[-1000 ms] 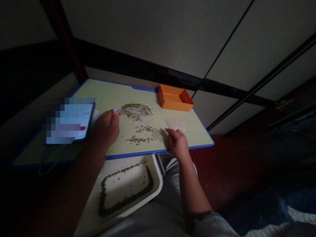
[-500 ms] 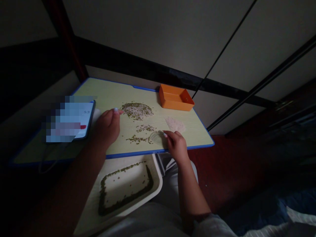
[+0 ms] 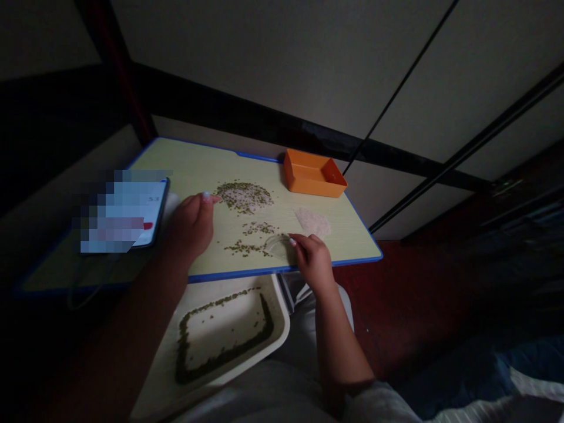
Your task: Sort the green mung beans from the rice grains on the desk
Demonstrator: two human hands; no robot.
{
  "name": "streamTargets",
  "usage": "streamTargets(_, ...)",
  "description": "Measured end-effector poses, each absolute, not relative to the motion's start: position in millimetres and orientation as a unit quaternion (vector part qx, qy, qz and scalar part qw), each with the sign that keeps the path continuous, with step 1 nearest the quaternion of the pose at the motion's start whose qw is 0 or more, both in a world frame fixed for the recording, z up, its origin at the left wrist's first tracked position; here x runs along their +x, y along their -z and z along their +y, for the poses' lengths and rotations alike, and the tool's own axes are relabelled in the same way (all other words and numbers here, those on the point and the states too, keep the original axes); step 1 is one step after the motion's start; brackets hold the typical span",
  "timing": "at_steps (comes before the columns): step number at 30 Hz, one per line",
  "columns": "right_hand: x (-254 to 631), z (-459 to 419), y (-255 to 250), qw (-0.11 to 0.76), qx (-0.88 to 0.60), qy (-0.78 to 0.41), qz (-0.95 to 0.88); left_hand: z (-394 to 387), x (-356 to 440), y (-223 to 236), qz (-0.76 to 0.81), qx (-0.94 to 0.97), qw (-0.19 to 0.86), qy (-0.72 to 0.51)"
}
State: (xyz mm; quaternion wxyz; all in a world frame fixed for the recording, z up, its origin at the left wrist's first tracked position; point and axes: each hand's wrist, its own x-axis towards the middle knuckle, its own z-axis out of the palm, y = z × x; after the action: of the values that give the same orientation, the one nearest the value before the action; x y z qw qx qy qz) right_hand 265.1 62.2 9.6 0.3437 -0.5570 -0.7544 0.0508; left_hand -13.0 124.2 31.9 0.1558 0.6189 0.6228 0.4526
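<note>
My right hand (image 3: 314, 258) pinches a clear, curved-edged plastic piece (image 3: 280, 247) over the front part of the board. Its left edge touches a thin scatter of green beans (image 3: 247, 249). Another small patch of beans (image 3: 259, 228) lies just behind. My left hand (image 3: 196, 226) rests on the board with curled fingers. Its thumb lies against the index finger, which points at the left edge of a mixed pile of rice and green beans (image 3: 244, 197). I see nothing in that hand. Behind my right hand lies a pile of white rice (image 3: 312, 222).
An orange box (image 3: 315, 182) stands at the board's back right. A phone (image 3: 152, 214) with a cable leans at the left. Below the blue-edged board (image 3: 189, 155), a white tray (image 3: 282, 329) holds green beans along its walls. A panelled wall stands behind.
My right hand has moved slightly left with the clear plastic piece, nearer the scattered beans. My left hand has stayed almost still.
</note>
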Motion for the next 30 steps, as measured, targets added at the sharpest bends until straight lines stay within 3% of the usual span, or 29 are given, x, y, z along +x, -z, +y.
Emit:
streamTargets(22, 242, 46, -12, 0.328, -0.515, -0.110, -0.784, 123, -13, -32, 0.625, 0.618, 0.165, -0.448)
streamTargets(30, 236, 44, -9, 0.387, -0.473, -0.151, -0.777, 124, -14, -31, 0.629, 0.616, 0.156, -0.448)
